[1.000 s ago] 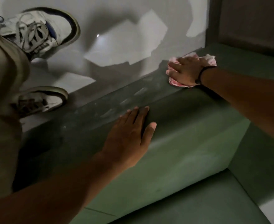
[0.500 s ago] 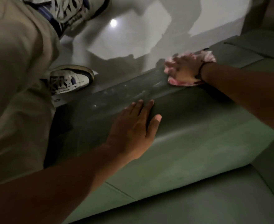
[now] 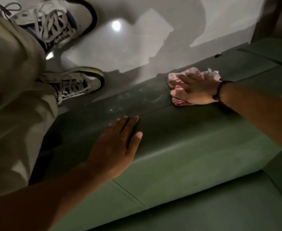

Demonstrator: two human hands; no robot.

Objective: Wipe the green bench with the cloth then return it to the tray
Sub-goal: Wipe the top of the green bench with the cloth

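Head view, near to far: left hand (image 3: 118, 145) lies flat and empty on the bench (image 3: 195, 157), fingers spread; right hand (image 3: 195, 89) presses flat on the cloth (image 3: 178, 101) at the far edge. Cloth judged soft, light, best pinched at a loose corner; tray out of frame, lighting dim

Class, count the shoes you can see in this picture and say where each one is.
2. One shoe is on the floor at top left; the other shoe is below it, beside the green bench. None seem hidden.
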